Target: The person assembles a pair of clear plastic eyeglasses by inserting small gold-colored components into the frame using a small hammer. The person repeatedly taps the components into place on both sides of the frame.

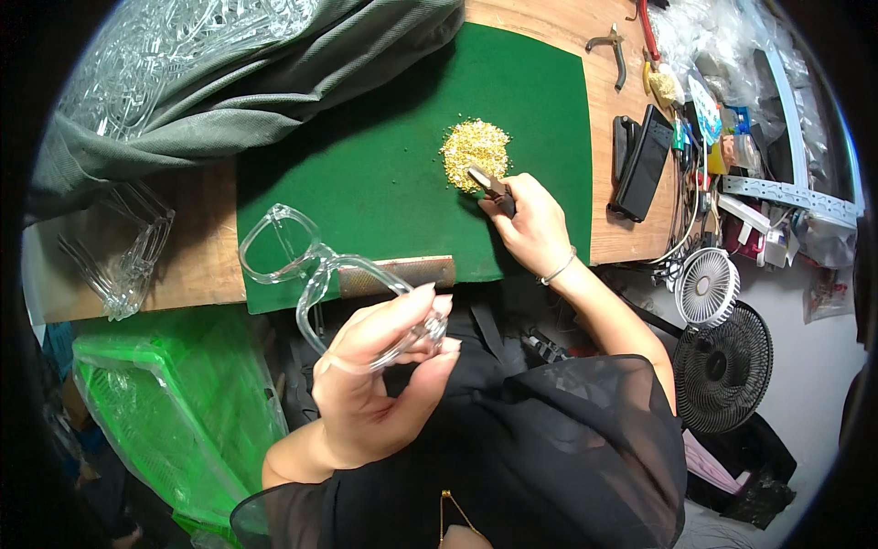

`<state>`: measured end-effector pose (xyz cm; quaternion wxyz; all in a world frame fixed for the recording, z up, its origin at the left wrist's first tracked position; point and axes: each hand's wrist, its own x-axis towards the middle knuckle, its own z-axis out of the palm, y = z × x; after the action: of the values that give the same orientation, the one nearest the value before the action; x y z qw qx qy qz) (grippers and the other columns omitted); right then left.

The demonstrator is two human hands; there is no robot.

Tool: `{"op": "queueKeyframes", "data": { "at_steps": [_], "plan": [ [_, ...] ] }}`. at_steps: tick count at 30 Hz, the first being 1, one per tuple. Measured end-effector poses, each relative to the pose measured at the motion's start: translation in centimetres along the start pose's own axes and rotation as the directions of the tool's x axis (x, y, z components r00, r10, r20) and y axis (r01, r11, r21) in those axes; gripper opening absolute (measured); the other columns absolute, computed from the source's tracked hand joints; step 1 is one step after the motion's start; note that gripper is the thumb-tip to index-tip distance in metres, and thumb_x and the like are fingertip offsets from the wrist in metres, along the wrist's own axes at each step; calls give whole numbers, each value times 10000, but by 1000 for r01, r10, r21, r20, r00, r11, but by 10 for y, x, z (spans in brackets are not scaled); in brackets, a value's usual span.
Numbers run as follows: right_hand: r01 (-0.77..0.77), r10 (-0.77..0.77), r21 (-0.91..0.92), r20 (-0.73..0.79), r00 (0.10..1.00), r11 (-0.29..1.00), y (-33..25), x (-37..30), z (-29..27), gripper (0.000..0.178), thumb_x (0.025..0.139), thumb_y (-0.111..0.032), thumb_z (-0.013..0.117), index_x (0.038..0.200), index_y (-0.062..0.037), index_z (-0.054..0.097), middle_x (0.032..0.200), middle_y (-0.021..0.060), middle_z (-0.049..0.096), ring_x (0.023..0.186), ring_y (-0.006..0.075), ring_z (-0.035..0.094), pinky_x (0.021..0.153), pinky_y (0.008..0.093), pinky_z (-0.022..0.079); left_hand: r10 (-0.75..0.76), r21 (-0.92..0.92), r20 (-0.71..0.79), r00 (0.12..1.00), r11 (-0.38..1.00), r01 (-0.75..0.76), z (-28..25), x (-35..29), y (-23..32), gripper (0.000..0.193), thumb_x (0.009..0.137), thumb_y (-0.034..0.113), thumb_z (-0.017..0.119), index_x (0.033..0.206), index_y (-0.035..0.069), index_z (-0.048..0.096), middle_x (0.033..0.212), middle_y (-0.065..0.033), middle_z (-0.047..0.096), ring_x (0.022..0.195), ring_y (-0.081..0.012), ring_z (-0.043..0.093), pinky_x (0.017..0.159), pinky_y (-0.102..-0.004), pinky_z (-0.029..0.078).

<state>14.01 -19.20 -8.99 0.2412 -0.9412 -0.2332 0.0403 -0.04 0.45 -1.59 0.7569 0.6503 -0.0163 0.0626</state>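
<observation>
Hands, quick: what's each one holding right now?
Left hand: closed on a clear glasses frame.
Right hand: closed on a small tool, tip in the gold bits.

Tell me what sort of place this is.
Probably a small eyewear assembly bench. The left hand holds a clear frame, the right hand works a tool in a pile of gold parts, and more clear frames lie stacked nearby.
</observation>
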Motion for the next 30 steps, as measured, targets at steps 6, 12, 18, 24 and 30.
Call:
{"op": "queueKeyframes", "data": {
  "at_steps": [6, 12, 18, 24, 30],
  "plan": [
    [-68, 62, 131, 47, 997, 989, 1, -4, -6, 159, 748, -115, 628, 807, -13, 520, 752, 147, 535, 714, 324, 553, 640, 391, 441, -179, -237, 33, 983, 954, 182, 10, 7, 6, 766, 728, -180, 577, 1359, 2, 184, 1331, -220, 339, 885, -190, 625, 805, -292, 528],
    [98, -209, 686, 80, 975, 721, -72, -19, -63, 156, 688, 47, 616, 800, -38, 549, 769, 75, 567, 682, 207, 562, 637, 296, 446, -348, -449, 173, 921, 805, 388, 8, 8, 9, 748, 748, -146, 581, 1367, 34, 203, 1090, -203, 529, 845, -182, 629, 785, -302, 534],
    [365, -465, 758, -92, 881, 541, -80, -15, -58, 165, 706, -67, 714, 816, -47, 593, 775, 62, 605, 682, 201, 574, 619, 298, 427, -328, -503, 196, 924, 775, 381, 13, -1, 9, 711, 755, -119, 599, 1369, 28, 270, 987, -58, 525, 742, -20, 526, 681, -148, 453],
    [402, -493, 747, -115, 862, 529, -82, -15, -59, 141, 713, -66, 715, 795, -35, 604, 760, 68, 617, 663, 201, 576, 606, 306, 429, -310, -453, 303, 901, 785, 422, 8, -2, 12, 750, 777, -154, 541, 1397, 31, 162, 1106, -164, 557, 845, -91, 593, 771, -216, 484],
    [383, -488, 769, -106, 866, 512, -82, -15, -56, 136, 717, -61, 712, 794, -36, 603, 759, 68, 615, 656, 205, 565, 601, 308, 429, -329, -470, 303, 894, 765, 441, 7, -2, 12, 753, 774, -152, 550, 1397, 30, 167, 1100, -152, 557, 846, -90, 591, 766, -211, 482]
  ]
}}
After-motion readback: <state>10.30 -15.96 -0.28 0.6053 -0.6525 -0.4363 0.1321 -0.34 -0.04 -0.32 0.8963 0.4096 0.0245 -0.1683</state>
